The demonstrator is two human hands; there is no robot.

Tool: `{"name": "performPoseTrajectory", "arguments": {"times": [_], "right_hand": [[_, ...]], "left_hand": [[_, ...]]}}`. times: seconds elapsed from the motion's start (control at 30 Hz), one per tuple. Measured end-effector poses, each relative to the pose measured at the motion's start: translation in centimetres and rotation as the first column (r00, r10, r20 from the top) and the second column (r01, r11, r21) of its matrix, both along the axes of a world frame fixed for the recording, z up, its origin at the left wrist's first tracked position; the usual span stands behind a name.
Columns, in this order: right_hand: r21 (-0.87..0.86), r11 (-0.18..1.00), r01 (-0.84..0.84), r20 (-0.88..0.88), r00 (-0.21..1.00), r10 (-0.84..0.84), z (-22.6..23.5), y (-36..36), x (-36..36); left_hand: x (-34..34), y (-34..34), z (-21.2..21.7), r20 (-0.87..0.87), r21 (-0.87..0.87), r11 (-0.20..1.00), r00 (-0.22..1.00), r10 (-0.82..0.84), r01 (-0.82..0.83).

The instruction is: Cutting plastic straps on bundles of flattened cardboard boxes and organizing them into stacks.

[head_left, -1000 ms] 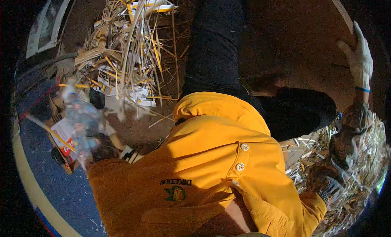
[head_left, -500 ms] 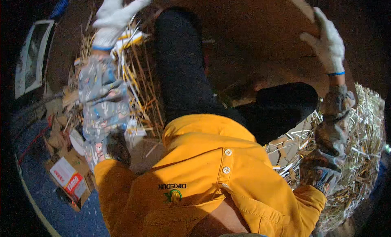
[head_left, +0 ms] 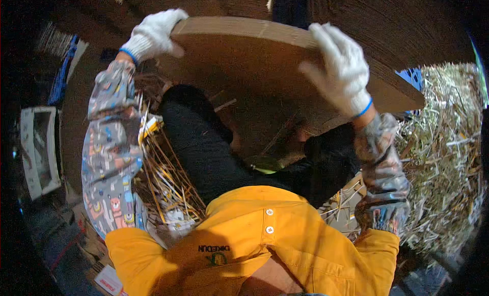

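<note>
A broad brown cardboard slab point(head_left: 244, 57) with a thick, pale upper edge stands tilted in front of my knees. White knitted gloves with blue cuffs cover both hands. At the slab's left end, my left hand point(head_left: 155, 35) hooks its fingers over the edge, thumb below. My right hand point(head_left: 340, 67) grips the same edge right of its middle, fingertips over the top and thumb against the near face. The slab's far side is hidden.
Loose straw-like strips point(head_left: 165, 181) lie by my left leg. A big heap of shredded pale strips point(head_left: 438, 158) rises on the right. At the far left is a white-framed panel point(head_left: 39, 151); a cardboard box with a white label point(head_left: 108, 279) sits at lower left.
Both hands were spread wide and apart; the right has moved inward onto the slab's edge, and the left has come down onto its left end. The slab now stands nearer the middle.
</note>
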State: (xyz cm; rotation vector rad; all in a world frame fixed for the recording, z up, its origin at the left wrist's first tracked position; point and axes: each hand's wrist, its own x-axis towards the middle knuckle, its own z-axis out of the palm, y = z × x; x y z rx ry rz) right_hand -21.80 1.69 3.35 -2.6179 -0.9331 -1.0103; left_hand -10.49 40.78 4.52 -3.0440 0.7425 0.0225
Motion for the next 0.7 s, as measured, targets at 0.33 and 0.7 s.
{"name": "performPoseTrajectory", "arguments": {"times": [0.33, 0.7], "right_hand": [[0.332, -0.139, 0.933, -0.634, 0.330, 0.699, -22.6, 7.0, -5.7], [0.173, -0.836, 0.521, -0.025, 0.850, 0.526, -35.1, 10.6, -2.1]], "left_hand": [[0.6, 0.0, 2.3, -0.087, -0.068, 0.995, 0.994, 0.062, -0.068], [-4.6, -17.4, 19.6, 0.000, 0.181, 0.983, 1.000, 0.015, -0.014]]}}
